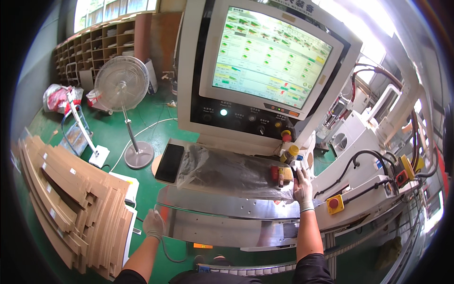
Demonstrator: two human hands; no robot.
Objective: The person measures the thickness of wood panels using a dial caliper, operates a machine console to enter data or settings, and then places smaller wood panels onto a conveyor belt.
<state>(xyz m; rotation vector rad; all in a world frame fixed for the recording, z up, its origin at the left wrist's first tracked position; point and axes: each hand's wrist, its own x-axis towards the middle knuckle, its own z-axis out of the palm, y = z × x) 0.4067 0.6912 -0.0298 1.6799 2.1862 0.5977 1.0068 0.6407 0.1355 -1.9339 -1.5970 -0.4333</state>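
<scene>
The right hand (pixel 302 187), in a pale glove, is at the right end of the shelf (pixel 178 142) under the screen (pixel 272 57). Its fingers reach forward, fairly straight and set close together; whether anything lies under the palm, I cannot tell. Just to its left, on the plastic sheet (pixel 222 168) spread along the shelf, sits a brush (pixel 284 175) (red and tan, or something much like a brush). Behind the brush stands a bottle (pixel 292 152) with a yellow cap, below a red knob (pixel 286 135) on the panel.

The left hand (pixel 153 224), gloved too, is lower down, beside the left end of the metal bed (pixel 213 228), well apart from the right hand. Its fingers look loosely bent; I cannot tell whether they grip anything. A grey cable (pixel 165 248) hangs just below it.

At the left end of the shelf lies a black phone (pixel 170 163), next to the sheet. The screen is lit, and so is a round button (pixel 223 112) beneath it. To the right, a yellow box (pixel 334 204) carries a red button. On the left, a fan (pixel 122 85) stands on the green floor (pixel 161 130), with a stack of brown boards (pixel 90 213) nearer the person and a rack (pixel 101 45) of pigeonholes behind.
</scene>
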